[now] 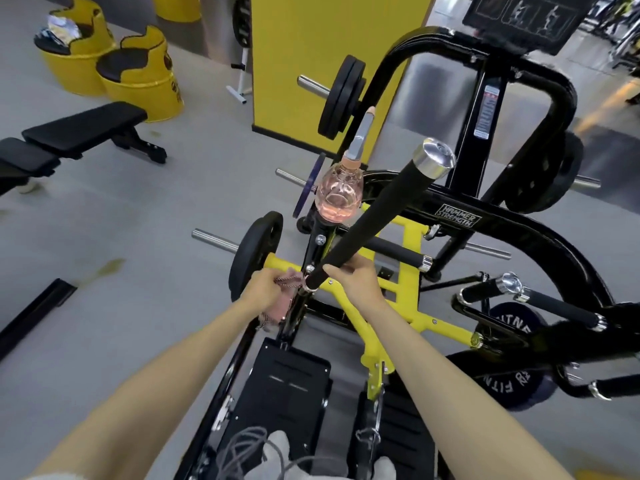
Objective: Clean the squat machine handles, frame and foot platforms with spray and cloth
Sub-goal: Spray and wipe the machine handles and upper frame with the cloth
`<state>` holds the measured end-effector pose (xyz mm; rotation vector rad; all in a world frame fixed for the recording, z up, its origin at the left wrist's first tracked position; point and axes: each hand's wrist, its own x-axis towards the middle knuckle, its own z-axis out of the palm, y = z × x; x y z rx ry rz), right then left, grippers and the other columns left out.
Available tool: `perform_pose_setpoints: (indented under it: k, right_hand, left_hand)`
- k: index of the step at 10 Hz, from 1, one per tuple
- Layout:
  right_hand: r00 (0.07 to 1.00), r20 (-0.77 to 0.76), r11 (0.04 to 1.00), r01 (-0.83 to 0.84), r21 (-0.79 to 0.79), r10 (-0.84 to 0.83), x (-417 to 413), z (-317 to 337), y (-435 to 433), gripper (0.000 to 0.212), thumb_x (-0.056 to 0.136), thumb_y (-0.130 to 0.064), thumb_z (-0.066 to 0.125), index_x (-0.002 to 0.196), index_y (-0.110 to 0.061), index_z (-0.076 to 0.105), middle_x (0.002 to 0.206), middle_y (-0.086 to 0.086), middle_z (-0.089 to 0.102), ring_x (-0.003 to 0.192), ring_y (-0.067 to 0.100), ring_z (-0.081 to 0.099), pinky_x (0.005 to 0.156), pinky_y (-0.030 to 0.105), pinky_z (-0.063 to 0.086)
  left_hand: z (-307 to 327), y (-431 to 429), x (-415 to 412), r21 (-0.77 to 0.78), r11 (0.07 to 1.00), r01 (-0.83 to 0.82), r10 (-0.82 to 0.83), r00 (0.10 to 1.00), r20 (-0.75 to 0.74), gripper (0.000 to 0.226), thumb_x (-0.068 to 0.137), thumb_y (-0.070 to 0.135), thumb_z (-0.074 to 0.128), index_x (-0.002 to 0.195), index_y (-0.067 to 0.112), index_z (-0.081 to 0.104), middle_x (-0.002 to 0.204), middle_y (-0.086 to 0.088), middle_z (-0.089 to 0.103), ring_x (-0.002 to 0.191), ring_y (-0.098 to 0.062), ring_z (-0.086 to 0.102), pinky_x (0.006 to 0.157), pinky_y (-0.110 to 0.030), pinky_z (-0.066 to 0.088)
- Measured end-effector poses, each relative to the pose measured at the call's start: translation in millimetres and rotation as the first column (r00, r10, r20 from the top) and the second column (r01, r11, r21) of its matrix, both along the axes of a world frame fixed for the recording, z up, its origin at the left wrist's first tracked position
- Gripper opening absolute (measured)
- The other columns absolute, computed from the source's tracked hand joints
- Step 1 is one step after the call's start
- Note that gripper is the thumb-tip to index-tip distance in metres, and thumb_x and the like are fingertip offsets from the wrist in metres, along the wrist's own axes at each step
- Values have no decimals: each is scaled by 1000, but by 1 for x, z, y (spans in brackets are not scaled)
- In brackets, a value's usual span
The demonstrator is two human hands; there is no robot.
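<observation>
Two hands meet at the lower end of one long black handle (377, 213). The right hand (353, 284) curls its fingers round the handle's base. The left hand (265, 289), just left of the handle, clutches one pink cloth (282, 303) against the black post (313, 251). One spray bottle (340, 195) stands on that post, left of the handle. Two foot platforms (287, 386) lie below the handle.

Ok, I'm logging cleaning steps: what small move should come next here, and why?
Probably slide the cloth up the long black handle: the left hand grips it at the handle's base, while the right hand holds the grip just above.
</observation>
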<state>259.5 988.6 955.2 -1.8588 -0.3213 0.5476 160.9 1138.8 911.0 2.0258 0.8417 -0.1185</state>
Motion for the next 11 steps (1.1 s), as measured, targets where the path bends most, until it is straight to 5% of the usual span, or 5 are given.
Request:
perform_pose_setpoints:
  k: [2,4,6,8,11]
  right_hand:
    - [993,118,997,19,-69,-11,-2,-5,2,18,83,-9,71,99,-4,66,87,-1,67,78,1,62,67,8,45]
    - [983,178,995,61,-85,-45,-4,0,8,20,75,-17,78,87,-4,68,79,-1,67,73,3,61,62,4,42]
    - [987,146,989,79,-127,-60,0,-5,6,20,76,-19,79,90,-8,70,83,-3,69,73,-2,62,66,7,45]
    - [995,93,992,39,-123,-27,3,-3,3,14,78,-12,77,87,-7,69,77,-11,66,70,-14,60,61,3,42]
    - [995,95,992,27,-124,-16,3,-5,3,20,76,-11,78,94,-4,71,83,-5,69,73,-13,61,66,3,44]
  left_hand:
    - [-22,-37,9,-57,998,4,12,956,293,32,100,5,39,125,2,58,114,-8,62,109,-16,56,92,-14,41]
    - [-25,-20,28,-49,991,122,-113,981,160,29,95,-8,42,119,-7,58,99,-12,60,95,-19,56,75,-10,42]
    - [-148,21,66,-191,956,223,-199,970,139,21,89,15,48,76,19,63,94,-13,53,84,-28,54,91,-50,46]
    - [-116,20,74,-324,943,73,-77,997,0,7,97,2,43,100,5,50,87,-12,57,64,-10,60,70,-27,49]
    - [-109,36,89,153,796,586,-564,809,-163,54,93,2,45,142,25,42,134,-7,49,117,-26,51,96,-33,41]
